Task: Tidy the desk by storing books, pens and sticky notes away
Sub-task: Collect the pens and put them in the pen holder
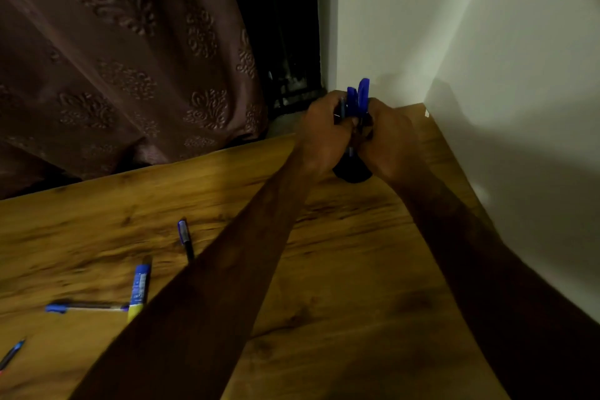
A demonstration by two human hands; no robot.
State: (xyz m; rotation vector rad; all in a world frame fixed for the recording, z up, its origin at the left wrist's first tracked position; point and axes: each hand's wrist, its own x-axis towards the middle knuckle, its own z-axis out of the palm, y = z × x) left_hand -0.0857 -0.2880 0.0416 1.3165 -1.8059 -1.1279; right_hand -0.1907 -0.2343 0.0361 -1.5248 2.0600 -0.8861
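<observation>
Both my hands meet at the far right corner of the wooden desk (pixel 324 269). My left hand (pixel 324 130) and my right hand (pixel 389 136) are closed around a bunch of blue-capped pens (pixel 357 97) whose caps stick up above my fingers. Under my hands stands a dark pen holder (pixel 352 174), mostly hidden. Loose on the desk at the left lie a dark pen with a blue cap (pixel 185 239), a blue and yellow marker (pixel 139 291), a clear pen with a blue cap (pixel 86 307) and another pen (pixel 11 355) at the left edge.
A white wall (pixel 487 42) runs along the desk's right side and behind the corner. A brown patterned curtain (pixel 113 58) hangs beyond the desk's far edge at the left, with a dark gap (pixel 279 26) next to it.
</observation>
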